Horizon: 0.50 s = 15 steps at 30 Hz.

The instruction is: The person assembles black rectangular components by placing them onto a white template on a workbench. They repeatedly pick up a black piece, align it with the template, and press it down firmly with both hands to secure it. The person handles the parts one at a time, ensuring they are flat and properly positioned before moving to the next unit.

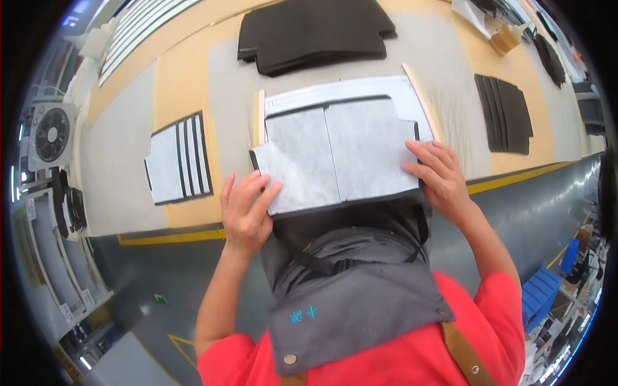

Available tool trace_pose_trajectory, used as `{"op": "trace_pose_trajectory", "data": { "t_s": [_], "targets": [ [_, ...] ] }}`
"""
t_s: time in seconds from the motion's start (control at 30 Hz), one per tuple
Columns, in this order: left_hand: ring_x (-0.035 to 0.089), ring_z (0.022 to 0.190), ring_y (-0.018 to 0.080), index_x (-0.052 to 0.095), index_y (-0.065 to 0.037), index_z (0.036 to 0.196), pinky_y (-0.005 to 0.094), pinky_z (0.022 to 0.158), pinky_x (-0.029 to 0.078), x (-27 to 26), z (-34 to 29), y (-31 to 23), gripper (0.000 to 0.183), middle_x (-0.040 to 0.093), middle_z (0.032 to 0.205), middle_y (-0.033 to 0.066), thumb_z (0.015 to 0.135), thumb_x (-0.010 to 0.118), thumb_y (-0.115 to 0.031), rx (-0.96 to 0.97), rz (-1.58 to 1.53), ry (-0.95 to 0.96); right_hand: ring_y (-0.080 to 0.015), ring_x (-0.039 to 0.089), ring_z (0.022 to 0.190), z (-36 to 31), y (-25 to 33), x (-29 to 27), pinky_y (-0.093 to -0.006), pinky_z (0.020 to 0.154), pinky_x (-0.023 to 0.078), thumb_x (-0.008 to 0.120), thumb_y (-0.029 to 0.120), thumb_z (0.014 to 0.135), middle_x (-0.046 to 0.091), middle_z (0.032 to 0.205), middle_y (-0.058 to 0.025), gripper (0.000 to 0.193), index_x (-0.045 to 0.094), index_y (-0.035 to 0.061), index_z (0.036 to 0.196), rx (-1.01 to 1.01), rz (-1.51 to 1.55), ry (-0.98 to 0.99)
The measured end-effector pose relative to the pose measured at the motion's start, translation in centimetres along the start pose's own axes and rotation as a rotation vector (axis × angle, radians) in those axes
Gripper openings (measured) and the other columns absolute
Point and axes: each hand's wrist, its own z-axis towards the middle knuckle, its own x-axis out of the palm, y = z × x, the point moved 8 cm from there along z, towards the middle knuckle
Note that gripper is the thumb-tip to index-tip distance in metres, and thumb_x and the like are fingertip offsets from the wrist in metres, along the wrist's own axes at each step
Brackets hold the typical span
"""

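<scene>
- With left hand (246,209), touching pale panel (360,151) at its lower left corner; thumb laid on the face, fingers spread. Cannot tell whether pinching.
- With right hand (443,177), resting slightly parted fingertips along the panel's right edge; thumb hidden, so cannot tell whether pinching in this grip either.
- Lying at frame centre between both hands: same panel, edged in black, marked by a thin line down its middle.
- Showing behind its far edge: white board (360,87), flanked by wooden strips (261,116).
- Just below, lower centre: grey apron (360,302).
- On tabletop (116,167), left of frame: smaller striped panel (168,161). Right of frame: overlapping dark pieces (512,116). Top centre: stack of black panels (315,35).
- Farther out, at left rim: fan (51,134). Lower right: blue bin (539,297).
</scene>
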Motion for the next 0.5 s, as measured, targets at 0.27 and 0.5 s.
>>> {"op": "trace_pose_trajectory", "data": {
  "t_s": [0.27, 0.5],
  "targets": [
    [0.066, 0.098, 0.0104, 0.070, 0.000, 0.112, 0.0238, 0.090, 0.050, -3.2, 10.1, 6.0, 0.013, 0.071, 0.101, 0.0045, 0.100, 0.067, -0.003, -0.516, -0.871, -0.090, -0.0271, 0.069, 0.110, 10.0, -4.1, -5.8, -0.0401, 0.101, 0.050, 0.068, -0.006, 0.088, 0.074, 0.112, -0.0097, 0.027, 0.069, 0.0068, 0.112, 0.155, 0.390, -0.085],
    [0.068, 0.092, 0.0087, 0.068, 0.004, 0.120, 0.0236, 0.084, 0.053, -0.5, 23.7, 14.2, 0.027, 0.074, 0.104, 0.0061, 0.100, 0.070, -0.013, -0.664, -1.081, -0.218, -0.0086, 0.054, 0.069, 22.1, -13.8, -4.7, -0.0257, 0.062, 0.046, 0.068, 0.024, 0.101, 0.059, 0.077, -0.0009, 0.023, 0.065, 0.0013, 0.106, 0.473, 0.675, -0.224]
  ]
}}
